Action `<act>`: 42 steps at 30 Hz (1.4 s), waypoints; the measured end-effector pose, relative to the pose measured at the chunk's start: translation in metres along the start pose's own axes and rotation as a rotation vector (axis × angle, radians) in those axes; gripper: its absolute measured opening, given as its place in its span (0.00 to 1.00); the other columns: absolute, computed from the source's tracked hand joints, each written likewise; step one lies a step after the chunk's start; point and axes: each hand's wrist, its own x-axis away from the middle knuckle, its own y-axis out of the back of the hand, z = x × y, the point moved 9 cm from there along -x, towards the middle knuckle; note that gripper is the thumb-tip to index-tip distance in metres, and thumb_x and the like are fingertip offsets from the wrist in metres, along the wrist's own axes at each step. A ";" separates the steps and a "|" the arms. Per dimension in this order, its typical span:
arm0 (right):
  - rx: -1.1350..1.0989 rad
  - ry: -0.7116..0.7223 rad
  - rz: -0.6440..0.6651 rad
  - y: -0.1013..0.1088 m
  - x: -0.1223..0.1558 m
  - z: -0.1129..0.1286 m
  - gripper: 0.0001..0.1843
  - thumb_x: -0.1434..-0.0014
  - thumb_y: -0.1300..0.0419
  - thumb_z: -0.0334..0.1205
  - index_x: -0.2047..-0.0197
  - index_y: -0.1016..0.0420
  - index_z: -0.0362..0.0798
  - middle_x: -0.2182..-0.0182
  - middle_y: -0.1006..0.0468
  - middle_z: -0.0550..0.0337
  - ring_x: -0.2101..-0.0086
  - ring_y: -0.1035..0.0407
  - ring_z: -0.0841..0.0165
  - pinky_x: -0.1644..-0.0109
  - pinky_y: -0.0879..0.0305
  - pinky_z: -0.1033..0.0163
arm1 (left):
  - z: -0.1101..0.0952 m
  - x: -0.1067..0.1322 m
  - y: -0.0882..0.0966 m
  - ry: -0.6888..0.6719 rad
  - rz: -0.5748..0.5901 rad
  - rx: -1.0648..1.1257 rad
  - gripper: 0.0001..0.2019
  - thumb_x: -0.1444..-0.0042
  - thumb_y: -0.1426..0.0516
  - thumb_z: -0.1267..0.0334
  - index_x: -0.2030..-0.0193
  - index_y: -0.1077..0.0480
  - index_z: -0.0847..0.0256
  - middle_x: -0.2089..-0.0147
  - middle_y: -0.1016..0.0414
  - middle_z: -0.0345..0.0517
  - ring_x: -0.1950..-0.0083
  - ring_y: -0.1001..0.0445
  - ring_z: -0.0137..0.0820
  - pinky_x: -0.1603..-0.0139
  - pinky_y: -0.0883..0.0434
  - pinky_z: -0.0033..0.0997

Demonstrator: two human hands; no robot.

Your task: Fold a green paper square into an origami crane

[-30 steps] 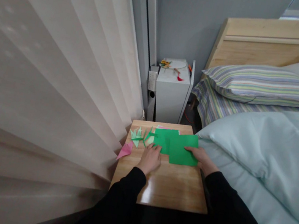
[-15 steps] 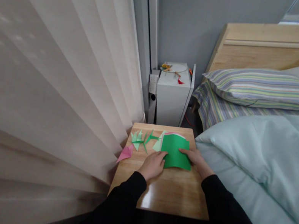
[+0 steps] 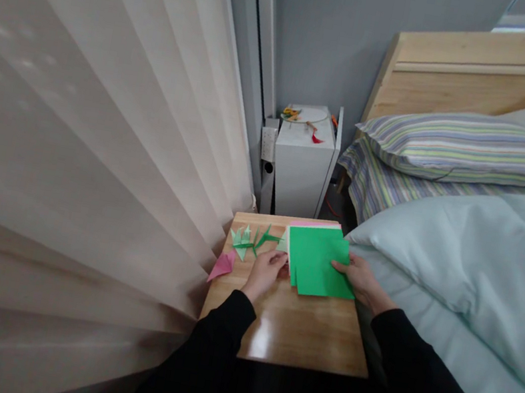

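Note:
My right hand (image 3: 360,280) grips a green sheet of paper (image 3: 323,268) at its right edge, thumb on top. The sheet is slid a little right over another green sheet, with white and pink paper edges showing beneath. My left hand (image 3: 265,274) is closed beside the left edge of the stack, fingertips pressed together; what they hold, if anything, I cannot make out. Left of the stack lie folded green paper cranes (image 3: 266,239), a pale green folded paper piece (image 3: 240,240) and a pink folded paper piece (image 3: 222,265).
The wooden table (image 3: 303,339) stands between a pleated curtain (image 3: 145,169) on the left and a bed with a pale blue quilt (image 3: 474,261) on the right. Behind it is a white cabinet (image 3: 299,176) with small items on top.
The top green sheet has moved right with my right hand and now lies flatter, showing another green sheet under it. My left hand has shifted slightly up and left, its fingers drawn together.

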 end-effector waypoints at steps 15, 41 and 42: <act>-0.189 -0.174 0.346 -0.053 0.024 -0.006 0.16 0.45 0.31 0.35 0.52 0.20 0.49 0.52 0.13 0.50 0.52 0.18 0.53 0.39 0.25 0.45 | -0.012 0.020 -0.017 0.278 0.077 0.557 0.14 0.56 0.28 0.66 0.64 0.26 0.63 0.63 0.20 0.45 0.66 0.22 0.28 0.60 0.22 0.29; -0.232 -0.086 0.251 -0.073 0.024 -0.019 0.15 0.46 0.28 0.43 0.56 0.19 0.49 0.56 0.13 0.50 0.52 0.19 0.53 0.37 0.27 0.46 | -0.048 0.008 0.028 -0.168 -0.281 -0.056 0.05 0.50 0.35 0.70 0.68 0.27 0.60 0.71 0.23 0.41 0.69 0.26 0.30 0.67 0.32 0.26; -0.236 -0.079 0.250 -0.073 0.024 -0.018 0.15 0.47 0.27 0.42 0.56 0.19 0.49 0.55 0.13 0.51 0.52 0.19 0.54 0.36 0.27 0.46 | -0.046 0.007 0.031 -0.147 -0.304 -0.056 0.04 0.51 0.35 0.70 0.68 0.27 0.61 0.74 0.25 0.39 0.71 0.28 0.29 0.69 0.34 0.26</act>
